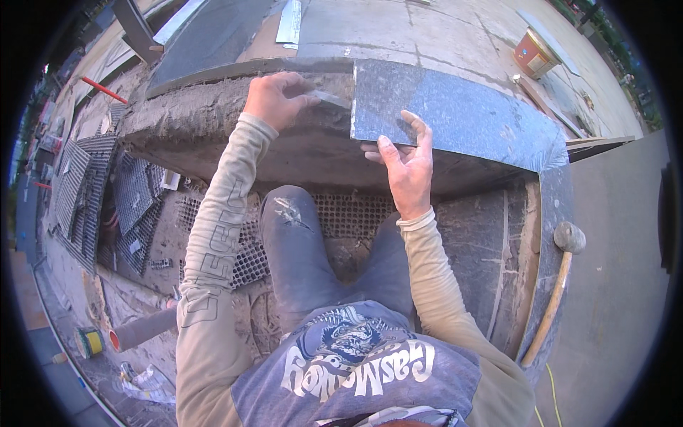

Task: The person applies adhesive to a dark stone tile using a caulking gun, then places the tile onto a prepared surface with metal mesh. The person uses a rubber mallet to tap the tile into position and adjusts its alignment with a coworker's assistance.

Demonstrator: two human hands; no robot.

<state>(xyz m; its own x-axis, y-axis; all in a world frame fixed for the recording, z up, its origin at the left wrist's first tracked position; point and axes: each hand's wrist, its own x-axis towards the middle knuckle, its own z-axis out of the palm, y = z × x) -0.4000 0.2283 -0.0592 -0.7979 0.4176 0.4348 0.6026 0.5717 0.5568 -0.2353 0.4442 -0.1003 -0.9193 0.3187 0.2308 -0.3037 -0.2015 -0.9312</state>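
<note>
A dark speckled stone tile [455, 114] lies on top of a curved ledge. My right hand [405, 160] grips the tile's near left corner, thumb on its face and fingers under its front edge. My left hand [274, 98] is closed on a small trowel [329, 97], whose blade rests on the wet grey mortar bed [213, 117] just left of the tile. My knees, in dusty jeans, are below the ledge, over a mesh grate [348, 213].
A mallet [562, 281] with a wooden handle lies on the stone edging at right. Stacked black grates [107, 192] lie at left. A roll of tape [90, 341] and a pipe sit lower left. An orange bucket [532, 53] stands at the far right.
</note>
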